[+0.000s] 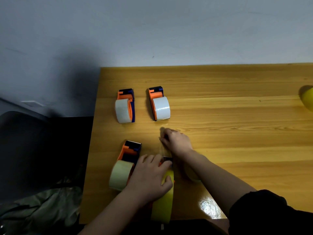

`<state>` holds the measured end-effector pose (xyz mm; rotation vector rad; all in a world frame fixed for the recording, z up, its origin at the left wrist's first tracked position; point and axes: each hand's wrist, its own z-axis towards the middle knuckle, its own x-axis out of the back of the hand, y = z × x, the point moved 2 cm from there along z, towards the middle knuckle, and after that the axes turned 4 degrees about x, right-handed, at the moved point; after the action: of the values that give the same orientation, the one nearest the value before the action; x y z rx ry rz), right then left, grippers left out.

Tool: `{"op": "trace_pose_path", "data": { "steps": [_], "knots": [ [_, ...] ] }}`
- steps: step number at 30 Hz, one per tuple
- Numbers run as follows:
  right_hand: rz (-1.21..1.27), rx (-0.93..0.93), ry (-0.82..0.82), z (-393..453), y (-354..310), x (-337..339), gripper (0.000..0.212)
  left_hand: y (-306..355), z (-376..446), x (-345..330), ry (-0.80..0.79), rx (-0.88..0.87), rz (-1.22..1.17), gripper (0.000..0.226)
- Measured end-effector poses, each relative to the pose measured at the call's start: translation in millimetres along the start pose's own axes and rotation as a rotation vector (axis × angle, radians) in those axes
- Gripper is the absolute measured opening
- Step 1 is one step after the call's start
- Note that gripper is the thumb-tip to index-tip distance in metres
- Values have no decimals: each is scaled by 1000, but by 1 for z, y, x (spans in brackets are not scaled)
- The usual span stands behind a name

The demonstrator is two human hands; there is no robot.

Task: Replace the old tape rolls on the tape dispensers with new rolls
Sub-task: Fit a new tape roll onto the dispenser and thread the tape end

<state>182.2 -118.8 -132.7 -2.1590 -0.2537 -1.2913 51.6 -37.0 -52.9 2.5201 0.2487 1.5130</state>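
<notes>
Near worktop (237,107) front: left hand (149,177) clamps yellow roll (163,204) steady; right hand (176,141) pinches clear tape strip (164,150), drawing it over dispenser blade.

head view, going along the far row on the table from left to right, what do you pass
Dispenser with the cloudy white roll → dispenser with the bright white roll → bare stretch of table → yellow roll at the right edge, partly cut off by the frame.

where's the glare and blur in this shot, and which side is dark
Head view: bright glare on the table near the front edge; the right hand is motion-blurred at its fingertips; left of the table lies in deep shadow; the yellow roll at the right edge is soft and stretched.
</notes>
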Motion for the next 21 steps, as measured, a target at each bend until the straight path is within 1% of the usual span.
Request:
{"op": "trace_pose_path", "data": {
  "steps": [4,9,11,18,21],
  "knots": [
    [48,-7,4,0,0,2,28,-2,2,-1,-12,-9,23,78],
    [289,-2,29,1,-1,6,20,0,3,-1,-21,-41,31,78],
    [350,6,35,2,-2,8,22,0,3,-1,-9,-50,27,77],
    [316,6,20,1,-3,1,32,-1,4,-2,20,-69,44,75],
    [330,-9,23,1,-1,-3,34,-1,4,0,10,-66,72,78]
  ]
}}
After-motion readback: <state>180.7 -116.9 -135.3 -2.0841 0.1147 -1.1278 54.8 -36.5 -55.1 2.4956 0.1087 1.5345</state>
